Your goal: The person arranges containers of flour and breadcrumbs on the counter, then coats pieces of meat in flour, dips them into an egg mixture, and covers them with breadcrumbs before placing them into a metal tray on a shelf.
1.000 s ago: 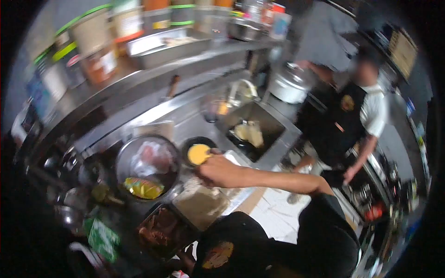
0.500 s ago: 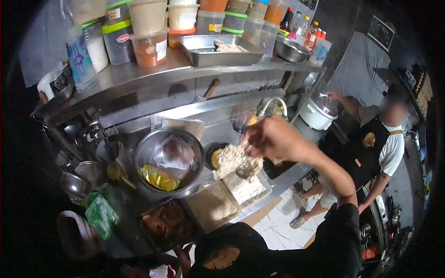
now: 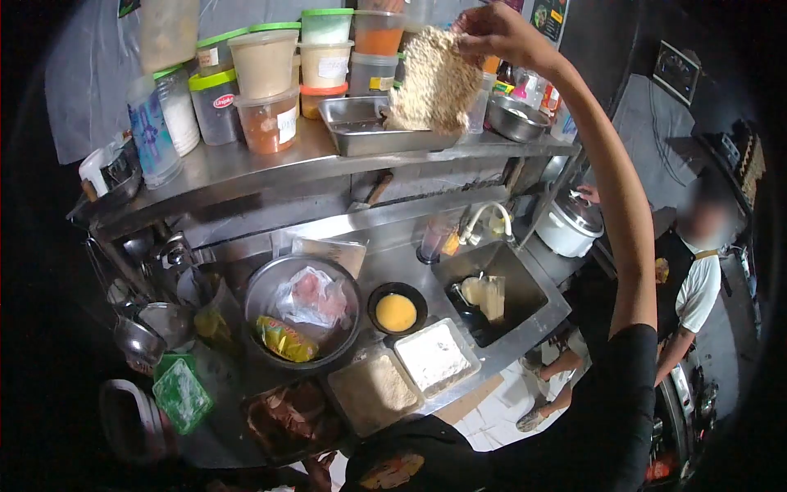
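High over the shelf, my right hand [image 3: 492, 37] pinches the top edge of a large, flat, crumb-coated cutlet [image 3: 433, 82]. The cutlet hangs in front of a metal tray [image 3: 393, 143], hiding its right part. Low in the view is my left hand [image 3: 320, 470], dim and partly cut off, beside a container of dark raw meat [image 3: 291, 418]; its fingers are unclear. To the right of the meat are a container of breadcrumbs [image 3: 377, 389] and one of white flour [image 3: 434, 357]. A black bowl of beaten egg [image 3: 396, 310] sits behind them.
A large metal bowl [image 3: 254, 283] holds a plastic bag and a yellow packet. The sink [image 3: 525, 312] is to the right. Lidded tubs [image 3: 266, 123] crowd the shelf. A co-worker [image 3: 697, 279] stands at the right, one hand near a white rice cooker [image 3: 570, 230].
My right hand has risen from above the flour and crumb containers to the shelf tray, carrying the cutlet. The egg bowl and sink now show fully.
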Demonstrator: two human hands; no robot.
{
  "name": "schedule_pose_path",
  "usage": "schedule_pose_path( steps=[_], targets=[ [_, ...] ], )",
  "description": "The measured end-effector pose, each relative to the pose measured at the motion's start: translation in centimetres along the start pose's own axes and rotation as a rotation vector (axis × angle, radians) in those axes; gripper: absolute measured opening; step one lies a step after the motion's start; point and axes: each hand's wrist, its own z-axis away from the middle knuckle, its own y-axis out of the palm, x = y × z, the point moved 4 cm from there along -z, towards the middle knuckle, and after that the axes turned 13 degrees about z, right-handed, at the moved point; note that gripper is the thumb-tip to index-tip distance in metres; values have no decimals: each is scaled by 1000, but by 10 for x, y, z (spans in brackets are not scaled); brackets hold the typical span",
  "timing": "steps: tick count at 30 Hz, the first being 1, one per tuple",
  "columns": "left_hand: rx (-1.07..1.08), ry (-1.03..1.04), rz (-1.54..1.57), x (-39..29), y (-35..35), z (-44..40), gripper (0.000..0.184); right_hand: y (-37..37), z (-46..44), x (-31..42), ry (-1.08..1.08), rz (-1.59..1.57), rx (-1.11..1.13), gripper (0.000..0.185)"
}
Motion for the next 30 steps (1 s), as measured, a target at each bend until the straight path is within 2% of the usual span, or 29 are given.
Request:
schedule_pose_path(
  steps=[1, 3, 6, 10, 14, 17, 20, 21, 24, 25, 27, 28, 30],
  targets=[
    [-6, 1, 1, 1, 2, -1, 46, -4, -10, -11, 27, 66, 39, 71],
    [-18, 13, 1, 4, 7, -4, 46, 4, -29, -24, -168, -26, -108, 17],
    [-27, 27, 0, 9, 15, -9, 46, 22, -49, -46, -194, 69, -85, 16],
    [-42, 29, 12, 17, 34, -22, 46, 56, -57, -67, -101, 71, -87, 15],
    [-61, 10, 2, 26, 54, -37, 46, 69, -57, -77, -169, 112, -38, 12],
    [-72, 2, 4, 32, 65, -45, 46, 65, -62, -93, -220, -179, 58, 14],
    [-77, -7, 8, 38, 77, -49, 46, 80, -71, -112, -133, -259, 114, 17],
    [-75, -6, 5, 40, 80, -52, 46, 97, -83, -125, -178, -233, 249, 21],
    [-70, -16, 3, 44, 86, -56, 46, 157, -107, -148, -197, -200, 328, 24],
    [-68, -20, -1, 46, 89, -57, 46, 173, -112, -153, -200, -204, 326, 24],
    [-68, -25, -2, 48, 89, -60, 46, 190, -118, -154, -309, -53, 136, 25],
    [-63, -26, -7, 49, 90, -60, 46, 193, -115, -148, -309, -57, 136, 25],
    [-61, -35, -12, 51, 88, -61, 46, 190, -104, -131, -283, 141, 61, 25]
  ],
)
